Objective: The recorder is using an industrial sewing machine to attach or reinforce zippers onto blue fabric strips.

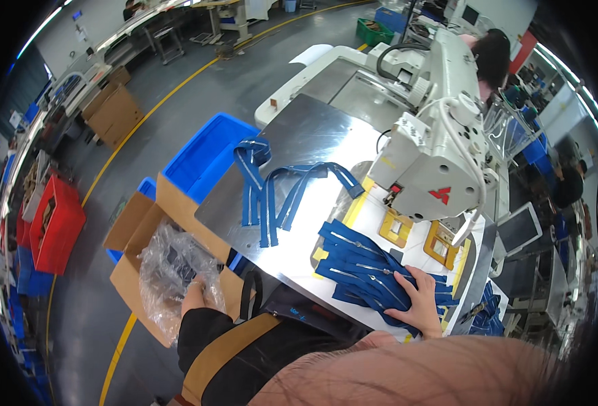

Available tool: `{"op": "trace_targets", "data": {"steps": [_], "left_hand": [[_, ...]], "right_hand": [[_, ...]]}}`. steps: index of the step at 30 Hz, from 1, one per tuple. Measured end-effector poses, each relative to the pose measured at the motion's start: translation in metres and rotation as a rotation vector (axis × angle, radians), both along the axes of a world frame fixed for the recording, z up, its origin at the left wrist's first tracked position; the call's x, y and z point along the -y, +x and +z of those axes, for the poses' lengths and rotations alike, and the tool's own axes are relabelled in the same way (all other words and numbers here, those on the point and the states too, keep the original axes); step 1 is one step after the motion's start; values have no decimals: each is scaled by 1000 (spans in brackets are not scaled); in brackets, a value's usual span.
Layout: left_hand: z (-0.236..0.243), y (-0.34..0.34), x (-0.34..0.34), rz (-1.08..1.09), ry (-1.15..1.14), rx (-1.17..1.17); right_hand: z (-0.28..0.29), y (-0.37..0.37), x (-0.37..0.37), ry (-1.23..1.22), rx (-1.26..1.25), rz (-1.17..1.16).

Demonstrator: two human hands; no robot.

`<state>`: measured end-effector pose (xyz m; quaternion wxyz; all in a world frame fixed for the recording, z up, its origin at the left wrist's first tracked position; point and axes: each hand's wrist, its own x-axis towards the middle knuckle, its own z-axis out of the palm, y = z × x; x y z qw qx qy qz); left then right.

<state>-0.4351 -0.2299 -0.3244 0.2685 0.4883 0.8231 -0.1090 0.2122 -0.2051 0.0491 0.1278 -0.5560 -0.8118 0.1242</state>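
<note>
Blue zippered fabric pieces (370,271) are lying stacked on the steel table (312,128), just in front of the white sewing machine (434,149), and my right hand (419,303) is resting flat on them, fingers spread, pinning the stack rather than gripping it. My left hand (194,292) is reaching down into the clear plastic bag (170,271) inside the cardboard box (143,223) beside the table; I cannot tell whether it is closing on anything, since the film is hiding the fingers. To do this well, I am judging that the right palm should be keeping the stack squared while the left is pulling pieces out gently, without dragging the film along.
</note>
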Motion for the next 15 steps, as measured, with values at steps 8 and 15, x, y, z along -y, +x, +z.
{"op": "trace_targets", "data": {"steps": [8,15], "left_hand": [[43,13,-33,-118,-143,-116],[179,93,-48,-19,-137,340]], "right_hand": [[8,-3,-2,-26,10,5],[18,7,-1,-56,24,25]]}}
